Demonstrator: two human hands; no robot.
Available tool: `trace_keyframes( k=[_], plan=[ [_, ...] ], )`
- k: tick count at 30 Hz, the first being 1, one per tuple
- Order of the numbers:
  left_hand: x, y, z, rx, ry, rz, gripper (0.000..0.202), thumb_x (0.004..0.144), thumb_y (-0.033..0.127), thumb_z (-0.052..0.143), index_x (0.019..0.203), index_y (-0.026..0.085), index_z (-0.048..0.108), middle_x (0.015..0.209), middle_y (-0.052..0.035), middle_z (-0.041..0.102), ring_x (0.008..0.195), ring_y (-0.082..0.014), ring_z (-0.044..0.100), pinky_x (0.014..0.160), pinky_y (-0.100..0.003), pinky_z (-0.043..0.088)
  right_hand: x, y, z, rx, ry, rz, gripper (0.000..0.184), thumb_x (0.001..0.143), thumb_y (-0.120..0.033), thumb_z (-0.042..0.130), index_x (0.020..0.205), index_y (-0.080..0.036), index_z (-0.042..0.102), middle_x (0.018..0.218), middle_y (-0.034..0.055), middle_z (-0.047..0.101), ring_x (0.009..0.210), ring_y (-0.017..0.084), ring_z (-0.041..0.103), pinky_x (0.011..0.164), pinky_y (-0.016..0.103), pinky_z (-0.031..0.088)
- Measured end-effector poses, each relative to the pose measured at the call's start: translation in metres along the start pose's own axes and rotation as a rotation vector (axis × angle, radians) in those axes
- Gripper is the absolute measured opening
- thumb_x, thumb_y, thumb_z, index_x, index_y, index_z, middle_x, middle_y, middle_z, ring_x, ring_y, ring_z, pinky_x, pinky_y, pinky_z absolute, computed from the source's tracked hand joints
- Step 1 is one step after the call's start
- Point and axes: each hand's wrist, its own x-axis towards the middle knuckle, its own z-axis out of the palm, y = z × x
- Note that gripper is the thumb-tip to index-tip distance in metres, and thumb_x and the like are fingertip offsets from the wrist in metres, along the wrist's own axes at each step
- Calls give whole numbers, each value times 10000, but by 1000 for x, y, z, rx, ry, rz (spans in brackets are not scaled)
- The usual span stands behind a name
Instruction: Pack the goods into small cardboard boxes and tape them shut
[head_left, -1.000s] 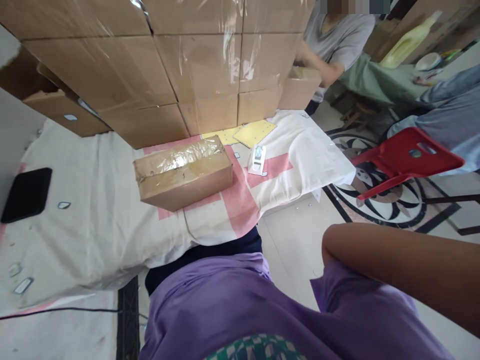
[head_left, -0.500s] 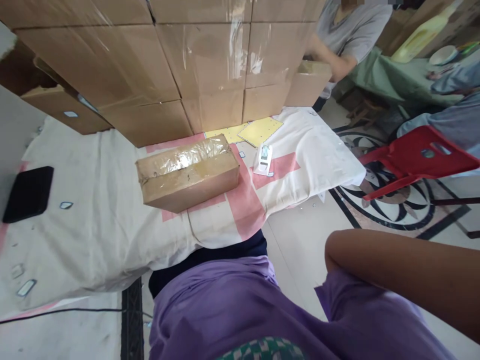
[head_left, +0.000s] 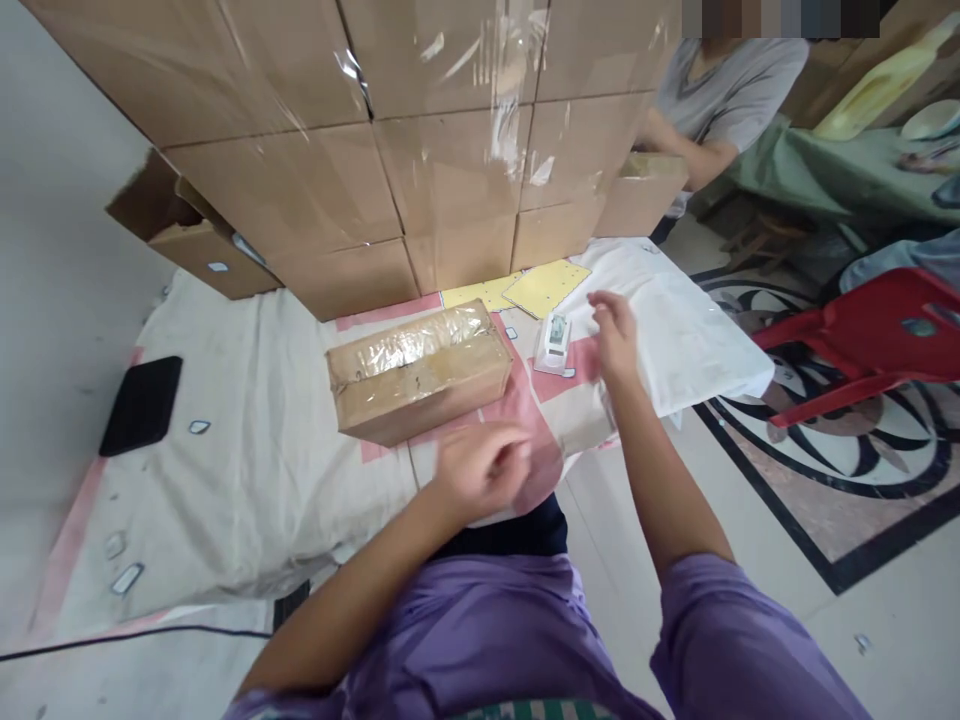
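A taped cardboard box (head_left: 420,370) lies on the white and pink cloth-covered table (head_left: 262,450) in front of me. My left hand (head_left: 480,470) hovers just below the box's near right corner; it is blurred, its fingers loosely curled, and nothing shows in it. My right hand (head_left: 615,335) is over the table's right part with its fingers apart and empty. It is right beside a small white device (head_left: 553,343) standing on the cloth.
A wall of stacked taped cartons (head_left: 450,150) fills the back of the table, with yellow sheets (head_left: 547,285) at its foot. A black flat object (head_left: 142,403) lies far left. A red plastic chair (head_left: 870,335) stands right. Another person (head_left: 720,100) handles a carton at the back right.
Both my hands have come up into view over the table: the left to the box's near corner, the right beside the white device. The view has shifted left and down.
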Motion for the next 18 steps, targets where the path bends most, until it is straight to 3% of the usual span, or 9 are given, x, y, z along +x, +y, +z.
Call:
trace_keyframes(
  k=[3,5,7,10,12,15,18],
  plan=[
    [43,-13,40,56,-160,-63,342,937,272,612,1277,229,625,863,-20,728,780,-178,687,736,-295,514,-1,46,27,116,-65,233,304,953,-483,517,1094,-231,611,1136,74,710,1127,259,638,1037,485,501],
    [73,-22,65,47,-201,-188,516,930,262,603,1429,197,492,966,-61,735,871,-220,702,754,-317,509,-4,60,33,141,-101,261,358,968,-534,500,1126,-229,602,1107,75,723,1083,258,655,1014,471,512],
    [94,-30,80,-12,-182,-323,572,912,292,637,1441,181,450,1061,-103,726,935,-252,700,753,-332,505,-7,63,34,124,-144,230,397,986,-575,489,1142,-230,609,1105,80,723,1054,258,663,973,447,527],
    [108,-38,87,-74,-163,-468,467,863,313,706,1286,201,543,979,-80,721,874,-247,687,701,-321,472,-9,57,32,64,-192,161,426,1022,-600,446,1125,-230,629,1122,88,707,1035,257,658,932,414,525],
    [110,-41,86,-107,-159,-487,375,836,270,722,1180,209,587,850,-29,690,780,-204,656,659,-290,428,-8,54,31,2,-218,131,450,1048,-597,396,1095,-228,648,1095,85,699,1006,252,648,909,399,515],
    [115,-44,86,-209,-139,-515,303,793,228,740,1080,200,646,656,49,561,623,-133,544,598,-256,356,-7,53,31,-54,-242,132,500,1067,-603,333,1086,-227,662,1027,76,688,954,248,634,853,383,507],
    [126,-47,87,-386,-140,-662,245,733,269,779,947,173,707,550,78,439,532,-101,436,544,-246,305,-7,54,31,-65,-244,135,511,1074,-603,311,1107,-226,655,982,73,679,983,256,630,868,381,496]
  ],
)
